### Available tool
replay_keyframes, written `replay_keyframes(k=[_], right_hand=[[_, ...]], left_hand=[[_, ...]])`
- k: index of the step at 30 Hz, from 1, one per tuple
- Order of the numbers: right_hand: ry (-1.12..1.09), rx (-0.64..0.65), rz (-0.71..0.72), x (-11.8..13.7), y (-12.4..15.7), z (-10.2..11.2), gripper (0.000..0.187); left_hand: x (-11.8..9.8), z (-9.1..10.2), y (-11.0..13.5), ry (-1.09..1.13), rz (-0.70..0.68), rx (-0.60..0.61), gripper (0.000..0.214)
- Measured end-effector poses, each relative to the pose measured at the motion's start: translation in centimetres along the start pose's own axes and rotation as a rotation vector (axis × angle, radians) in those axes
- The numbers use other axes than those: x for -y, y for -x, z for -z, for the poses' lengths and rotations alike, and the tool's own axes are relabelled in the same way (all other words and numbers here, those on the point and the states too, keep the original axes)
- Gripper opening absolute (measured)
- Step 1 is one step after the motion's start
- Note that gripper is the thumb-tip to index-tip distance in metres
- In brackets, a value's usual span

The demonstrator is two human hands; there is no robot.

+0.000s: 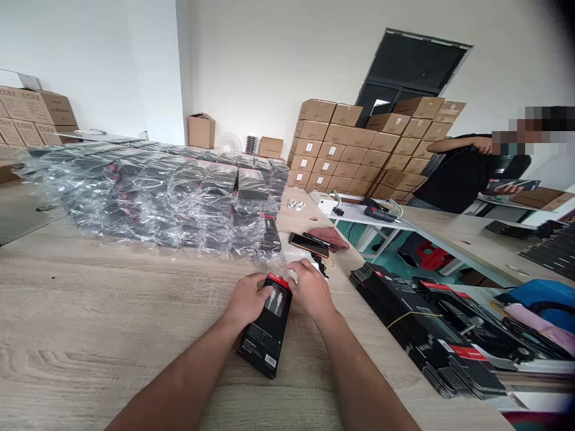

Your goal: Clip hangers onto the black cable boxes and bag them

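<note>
A black cable box with a red top end lies tilted on the wooden table in front of me. White cable plugs show through or are printed on its upper face. My left hand grips the box's left edge, thumb on the front near the top. At the upper right corner, my right hand has its fingers curled against the box. Something pale or clear shows by its fingertips, too blurred to name. Just beyond stand rows of similar boxes in clear plastic wrap.
Flat black cartons, some tied with a yellow band, are stacked at the right. A phone and a reddish cloth lie past my right hand. Brown cartons line the back wall. A person in black stands across at the right, holding a box.
</note>
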State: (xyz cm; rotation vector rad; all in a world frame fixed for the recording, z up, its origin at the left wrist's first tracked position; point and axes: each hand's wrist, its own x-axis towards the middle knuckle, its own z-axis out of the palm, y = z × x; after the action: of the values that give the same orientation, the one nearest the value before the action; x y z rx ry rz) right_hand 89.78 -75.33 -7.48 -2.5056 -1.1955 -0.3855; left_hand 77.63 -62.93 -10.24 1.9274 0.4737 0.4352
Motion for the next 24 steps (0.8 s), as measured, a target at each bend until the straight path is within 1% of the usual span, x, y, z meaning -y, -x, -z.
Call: replay_keyframes(k=[2, 3, 5, 8, 11, 14, 17, 20, 24], right_hand=[[0.049, 0.038, -0.191, -0.2, -0.1, 0.0, 0.015], [0.036, 0.056, -0.257, -0.3, -0.1, -0.1, 0.013], [-0.053, 0.079, -0.318, -0.7, -0.3, -0.5, 0.014], [-0.218, 0.086, -0.3, -1.3, -0.7, -1.0, 0.012], [-0.278, 0.089, -0.225, -1.8, -0.8, -0.9, 0.013], [-0.237, 0.08, -0.173, -1.6, -0.5, -0.1, 0.013], [-0.162, 0.069, -0.17, -1.0, 0.1, 0.7, 0.013], [-0.123, 0.05, -0.16, -0.4, 0.7, 1.0, 0.013], [-0.102, -0.051, -0.174, 0.2, 1.3, 0.9, 0.011]], left_hand=[[0.1, -0.2, -0.1, -0.036, 0.024, -0.012, 0.039], [0.1, -0.3, -0.2, -0.041, 0.033, -0.013, 0.039], [0.3, -0.4, -0.3, -0.03, 0.041, -0.01, 0.039], [0.7, -0.6, -0.6, 0.036, 0.027, -0.027, 0.04], [1.0, -0.6, -0.8, 0.112, 0.013, -0.057, 0.04], [1.0, -0.6, -0.8, 0.138, 0.015, -0.07, 0.038], [0.8, -0.8, -0.6, 0.146, 0.008, -0.079, 0.039], [0.5, -0.9, -0.4, 0.142, 0.0, -0.087, 0.039], [0.2, -0.8, -0.2, 0.154, 0.003, -0.097, 0.038]])
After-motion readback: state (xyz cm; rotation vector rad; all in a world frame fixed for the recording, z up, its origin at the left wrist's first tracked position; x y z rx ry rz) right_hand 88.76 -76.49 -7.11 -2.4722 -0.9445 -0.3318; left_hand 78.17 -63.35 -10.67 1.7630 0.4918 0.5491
